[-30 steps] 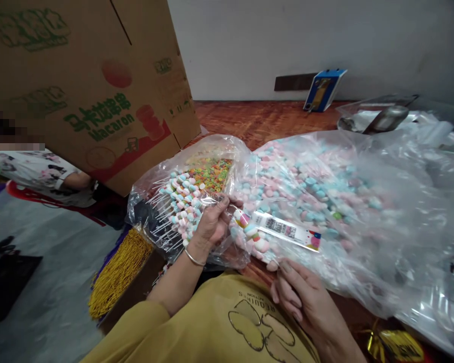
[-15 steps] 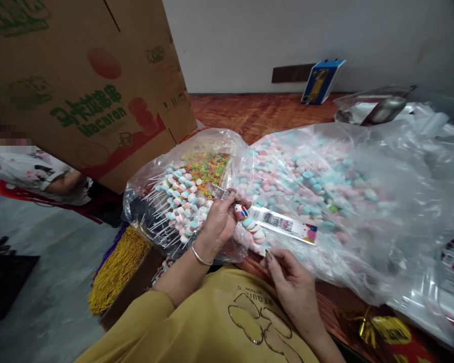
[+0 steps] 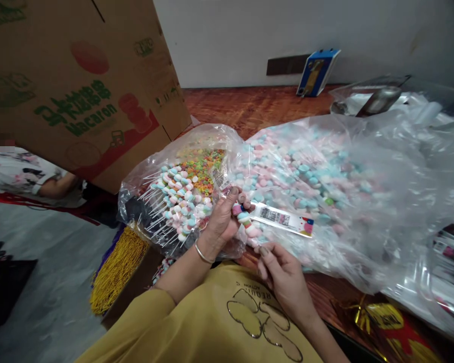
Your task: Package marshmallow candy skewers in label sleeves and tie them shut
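Note:
My left hand (image 3: pixel 227 214) is closed on a printed clear wrapper (image 3: pixel 282 219), whose flat end sticks out to the right. A skewer of pastel marshmallows (image 3: pixel 250 228) hangs partly inside the wrapper's end below my fingers. My right hand (image 3: pixel 280 267) pinches at the skewer's lower end, where the stick is too small to make out. On the left, a clear bag holds finished-looking marshmallow skewers (image 3: pixel 177 201) with white sticks, beside small coloured rings (image 3: pixel 202 169). Loose pink and blue marshmallows (image 3: pixel 306 174) fill a big clear bag behind my hands.
A large cardboard box (image 3: pixel 79 96) stands at the left, with a seated person's arm (image 3: pixel 58 186) beyond it. Yellow strands (image 3: pixel 121 269) hang below. A blue box (image 3: pixel 318 73) leans on the wall. A metal scoop (image 3: pixel 382 99) lies back right; a red-gold packet (image 3: pixel 393 327) lies front right.
The view has shifted slightly. My right hand has moved a little left and up, nearer the marshmallow skewer, and the skewer has turned to hang more upright under my left hand.

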Demonstrator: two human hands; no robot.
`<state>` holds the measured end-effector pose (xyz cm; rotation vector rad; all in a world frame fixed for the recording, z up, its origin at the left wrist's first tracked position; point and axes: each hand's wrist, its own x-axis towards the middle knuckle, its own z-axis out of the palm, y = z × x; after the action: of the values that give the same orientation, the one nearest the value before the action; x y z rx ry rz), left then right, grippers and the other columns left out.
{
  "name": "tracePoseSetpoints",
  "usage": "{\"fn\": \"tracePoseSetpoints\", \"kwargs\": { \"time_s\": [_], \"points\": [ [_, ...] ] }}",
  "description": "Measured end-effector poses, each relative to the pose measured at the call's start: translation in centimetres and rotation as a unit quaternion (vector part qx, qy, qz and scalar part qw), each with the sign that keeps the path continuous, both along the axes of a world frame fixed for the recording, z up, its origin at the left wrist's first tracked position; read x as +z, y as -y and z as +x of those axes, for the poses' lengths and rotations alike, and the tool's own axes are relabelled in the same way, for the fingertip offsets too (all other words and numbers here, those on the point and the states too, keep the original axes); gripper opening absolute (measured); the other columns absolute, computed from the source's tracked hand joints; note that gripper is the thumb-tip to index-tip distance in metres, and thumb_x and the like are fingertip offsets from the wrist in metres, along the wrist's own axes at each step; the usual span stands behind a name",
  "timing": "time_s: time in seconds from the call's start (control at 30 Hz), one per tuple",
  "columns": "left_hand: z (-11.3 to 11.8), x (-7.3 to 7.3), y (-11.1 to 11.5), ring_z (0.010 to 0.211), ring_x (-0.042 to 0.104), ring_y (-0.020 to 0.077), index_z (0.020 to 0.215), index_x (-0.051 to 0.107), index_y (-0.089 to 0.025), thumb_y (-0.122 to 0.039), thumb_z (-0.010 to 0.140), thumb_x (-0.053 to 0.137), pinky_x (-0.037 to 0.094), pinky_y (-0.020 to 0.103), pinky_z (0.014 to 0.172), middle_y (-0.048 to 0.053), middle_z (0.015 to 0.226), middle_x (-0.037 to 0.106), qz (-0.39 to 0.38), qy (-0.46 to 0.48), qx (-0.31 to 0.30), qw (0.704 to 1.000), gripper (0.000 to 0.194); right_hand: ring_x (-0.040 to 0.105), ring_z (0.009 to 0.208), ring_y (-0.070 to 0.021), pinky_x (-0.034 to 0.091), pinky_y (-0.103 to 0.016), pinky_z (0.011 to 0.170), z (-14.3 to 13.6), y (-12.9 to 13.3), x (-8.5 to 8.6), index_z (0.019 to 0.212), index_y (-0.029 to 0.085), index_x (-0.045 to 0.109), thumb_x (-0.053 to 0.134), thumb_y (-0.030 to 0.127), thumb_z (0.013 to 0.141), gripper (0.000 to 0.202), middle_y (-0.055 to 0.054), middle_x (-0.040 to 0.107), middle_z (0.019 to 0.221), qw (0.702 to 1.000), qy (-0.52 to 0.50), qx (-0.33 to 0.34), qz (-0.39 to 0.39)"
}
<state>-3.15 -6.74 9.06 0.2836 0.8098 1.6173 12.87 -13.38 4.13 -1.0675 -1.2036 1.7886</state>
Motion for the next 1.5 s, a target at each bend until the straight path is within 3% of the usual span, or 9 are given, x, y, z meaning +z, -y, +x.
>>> {"fn": "tracePoseSetpoints", "kwargs": {
  "time_s": [0.17,0.4,0.63,0.87,1.0,1.17,1.27,1.4,1.5],
  "points": [
    [0.5,-0.3,-0.1,0.06,0.054,0.0074,0.084,0.062,-0.018,-0.034,0.082,0.084,0.05,0.021,0.064,-0.005,0.067,0.053,-0.005,0.034,0.004,0.999,0.027,0.051,0.066,-0.0171,0.041,-0.028,0.062,-0.1,-0.1,0.4,0.088,0.022,0.07,0.062,0.049,0.096,0.029,-0.002,0.062,0.072,0.97,0.139,-0.054,0.191],
    [0.1,-0.3,0.1,0.048,0.04,0.0024,0.083,0.059,-0.016,-0.029,0.081,0.085,0.035,0.013,0.043,-0.007,0.065,0.046,-0.018,0.093,-0.037,0.995,0.029,0.061,0.071,-0.0164,0.05,-0.03,0.07,0.7,-2.8,1.8,0.105,0.024,0.068,0.058,0.065,0.094,0.044,-0.004,0.071,0.096,1.0,-0.002,0.01,0.019],
    [0.8,-0.2,0.9,0.047,0.04,0.0024,0.086,0.059,-0.016,-0.034,0.078,0.087,0.037,0.013,0.042,-0.007,0.065,0.046,-0.029,0.081,-0.082,0.993,0.034,0.059,0.075,-0.0149,0.05,-0.029,0.073,-1.7,-3.9,2.2,0.082,0.02,0.063,0.081,0.054,0.079,0.038,0.001,0.065,0.082,0.99,-0.094,0.06,-0.085],
    [0.6,-0.7,1.2,0.046,0.039,0.0021,0.088,0.061,-0.016,-0.033,0.079,0.087,0.034,0.012,0.04,-0.008,0.064,0.044,-0.061,0.096,-0.113,0.987,0.032,0.058,0.075,-0.0172,0.047,-0.031,0.073,-1.3,-4.1,0.8,0.081,0.022,0.062,0.07,0.047,0.089,0.028,0.0,0.065,0.081,0.999,0.01,0.005,0.049],
    [0.4,-0.6,1.2,0.046,0.04,0.0022,0.088,0.061,-0.016,-0.032,0.079,0.087,0.034,0.012,0.039,-0.007,0.065,0.044,-0.062,0.117,-0.132,0.982,0.032,0.06,0.081,-0.0214,0.045,-0.034,0.075,0.7,-5.8,-0.3,0.09,0.021,0.07,0.057,0.038,0.098,0.023,-0.006,0.068,0.088,0.913,0.288,-0.084,0.275],
    [0.0,-0.8,0.3,0.048,0.043,0.0022,0.086,0.061,-0.015,-0.029,0.075,0.09,0.036,0.012,0.041,-0.007,0.066,0.049,-0.037,0.119,-0.098,0.987,0.034,0.065,0.108,-0.0324,0.047,-0.043,0.089,3.5,-7.2,0.6,0.134,0.017,0.067,0.043,0.022,0.099,0.043,-0.02,0.066,0.132,0.789,0.462,-0.196,0.355],
    [0.0,-1.2,-0.7,0.048,0.044,0.0027,0.084,0.059,-0.016,-0.031,0.076,0.089,0.036,0.013,0.042,-0.007,0.064,0.049,-0.048,0.098,-0.035,0.993,0.035,0.066,0.109,-0.0324,0.049,-0.041,0.088,3.4,-5.5,2.2,0.125,0.022,0.071,0.05,0.037,0.101,0.036,-0.014,0.072,0.124,0.874,0.363,-0.09,0.31],
    [0.2,-1.4,-1.8,0.048,0.047,0.0045,0.086,0.06,-0.017,-0.036,0.076,0.087,0.04,0.015,0.046,-0.008,0.06,0.05,-0.05,0.055,0.073,0.995,0.035,0.063,0.067,-0.0213,0.047,-0.03,0.062,1.2,-2.4,3.0,0.09,0.024,0.07,0.058,0.055,0.097,0.034,-0.004,0.072,0.076,0.974,0.149,0.141,0.098],
    [0.3,-1.4,-2.1,0.051,0.053,0.0075,0.089,0.062,-0.017,-0.042,0.078,0.084,0.044,0.019,0.051,-0.006,0.061,0.054,-0.04,0.035,0.1,0.994,0.035,0.043,0.049,-0.0143,0.033,-0.026,0.048,-0.4,-1.7,2.2,0.076,0.023,0.062,0.055,0.066,0.095,0.047,0.003,0.052,0.054,0.991,0.086,0.105,0.008]
  ]
}}
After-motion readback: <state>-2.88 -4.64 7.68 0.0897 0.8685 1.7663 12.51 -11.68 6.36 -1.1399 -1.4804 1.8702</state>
